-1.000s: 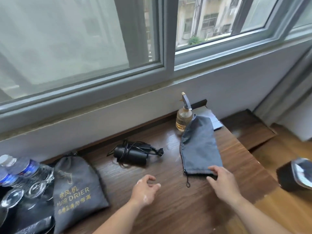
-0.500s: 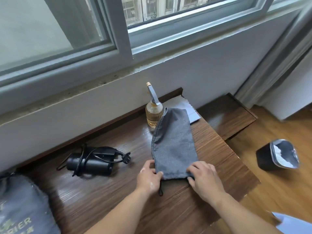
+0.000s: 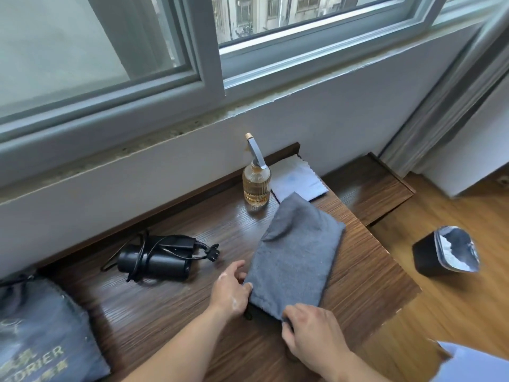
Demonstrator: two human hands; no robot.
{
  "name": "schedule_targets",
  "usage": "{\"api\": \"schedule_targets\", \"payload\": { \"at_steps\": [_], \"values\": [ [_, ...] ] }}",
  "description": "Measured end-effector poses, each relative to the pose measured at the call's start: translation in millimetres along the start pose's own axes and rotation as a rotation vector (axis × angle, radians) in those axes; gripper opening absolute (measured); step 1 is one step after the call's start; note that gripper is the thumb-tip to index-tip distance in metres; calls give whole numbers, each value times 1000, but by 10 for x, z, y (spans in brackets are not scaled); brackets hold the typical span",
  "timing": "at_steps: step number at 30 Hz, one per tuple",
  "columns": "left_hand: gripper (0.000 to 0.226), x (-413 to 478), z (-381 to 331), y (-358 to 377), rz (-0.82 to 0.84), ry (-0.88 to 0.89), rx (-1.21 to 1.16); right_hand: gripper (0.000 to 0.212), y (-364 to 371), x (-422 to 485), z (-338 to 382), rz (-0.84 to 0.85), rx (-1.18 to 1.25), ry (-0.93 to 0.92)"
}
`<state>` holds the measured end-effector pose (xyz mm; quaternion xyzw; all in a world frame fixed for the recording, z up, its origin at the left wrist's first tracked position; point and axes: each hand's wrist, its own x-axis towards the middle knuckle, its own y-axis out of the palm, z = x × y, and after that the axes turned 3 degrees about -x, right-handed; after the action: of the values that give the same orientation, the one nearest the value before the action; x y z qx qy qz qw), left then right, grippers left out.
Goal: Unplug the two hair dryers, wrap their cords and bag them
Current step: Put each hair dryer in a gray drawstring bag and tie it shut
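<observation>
A flat, empty grey cloth bag lies on the wooden desk, its mouth towards me. My left hand pinches the left corner of the mouth. My right hand grips the right corner. A black hair dryer lies to the left with its cord wound around the body and the plug resting beside it. A second grey bag, printed with "DRIER" and bulging, sits at the desk's left end.
An amber spray bottle stands just behind the flat bag, with a white cloth to its right. A lower wooden shelf adjoins the desk. A black bin with a liner stands on the wood floor at right.
My left hand came over from the desk's middle and took the bag's mouth beside my right hand. The view swung to the right, so the printed bag slid to the left edge.
</observation>
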<state>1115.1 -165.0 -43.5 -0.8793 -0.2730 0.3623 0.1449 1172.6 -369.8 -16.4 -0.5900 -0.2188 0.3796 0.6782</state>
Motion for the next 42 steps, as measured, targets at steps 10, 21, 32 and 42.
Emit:
{"api": "schedule_targets", "payload": {
  "at_steps": [10,21,32,42],
  "values": [
    [20,-382,197,-745,-59,160,43,74,114,-3,761,172,-51,115],
    [104,61,288,-2452,-222,181,706,84,-32,246,914,318,-68,182],
    [67,358,173,-2460,-69,-260,-117,61,188,329,856,190,-77,180],
    [66,282,512,-2510,133,-234,-256,37,76,313,723,192,-12,217]
  ]
}}
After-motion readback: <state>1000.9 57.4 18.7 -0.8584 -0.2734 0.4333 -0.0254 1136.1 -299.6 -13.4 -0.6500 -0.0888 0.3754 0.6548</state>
